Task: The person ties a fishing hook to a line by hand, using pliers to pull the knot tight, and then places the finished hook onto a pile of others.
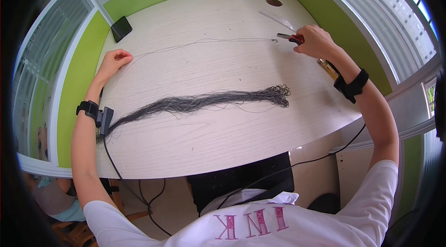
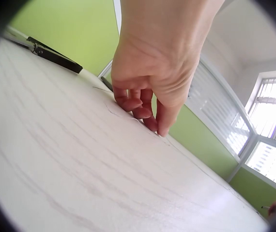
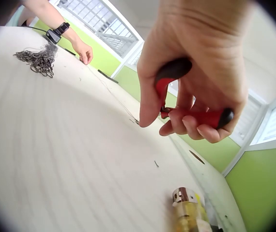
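White shirt [image 1: 253, 224] nearest; my right hand [image 1: 314, 42] grips red pliers [image 1: 295, 39] beside the looped end [image 1: 274, 40]; crosswise strand [image 1: 232, 39] runs to my pinching left hand [image 1: 114, 62].

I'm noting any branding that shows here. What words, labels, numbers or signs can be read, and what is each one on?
"INK": large pink letters on the white shirt, upside down in the head view; folds may hide more.
Yellow lighter: any print is too blurred to read.
Clear strip: any markings are too small to read.
Red-handled pliers: no lettering can be made out.
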The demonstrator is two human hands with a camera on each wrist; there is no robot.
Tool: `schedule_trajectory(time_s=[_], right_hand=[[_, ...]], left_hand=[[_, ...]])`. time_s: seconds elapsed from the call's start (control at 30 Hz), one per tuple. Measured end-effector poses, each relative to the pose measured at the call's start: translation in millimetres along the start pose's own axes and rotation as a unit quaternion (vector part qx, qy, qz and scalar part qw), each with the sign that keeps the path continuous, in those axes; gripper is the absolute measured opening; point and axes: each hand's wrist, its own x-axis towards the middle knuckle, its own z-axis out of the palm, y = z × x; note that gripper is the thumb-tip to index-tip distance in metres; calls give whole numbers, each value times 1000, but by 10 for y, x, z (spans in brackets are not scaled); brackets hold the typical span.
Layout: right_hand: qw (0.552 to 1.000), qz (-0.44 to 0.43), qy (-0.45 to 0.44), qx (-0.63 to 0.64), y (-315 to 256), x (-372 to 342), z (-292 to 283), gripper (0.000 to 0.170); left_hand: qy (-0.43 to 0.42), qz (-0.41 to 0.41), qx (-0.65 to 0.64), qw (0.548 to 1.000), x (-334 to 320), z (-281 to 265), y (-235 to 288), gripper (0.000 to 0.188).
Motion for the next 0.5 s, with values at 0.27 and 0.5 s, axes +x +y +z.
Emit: schedule_trajectory(time_s=[0.27,0.5], right_hand=[[998,-56,10,-25,-170,57,57,21],[998,-32,-24,-53,-218,83,37,19]], left_hand=[[-8,1,27,1000,-73,-5,130,14],[-7,-12,-7,1000,-13,-39,27,19]])
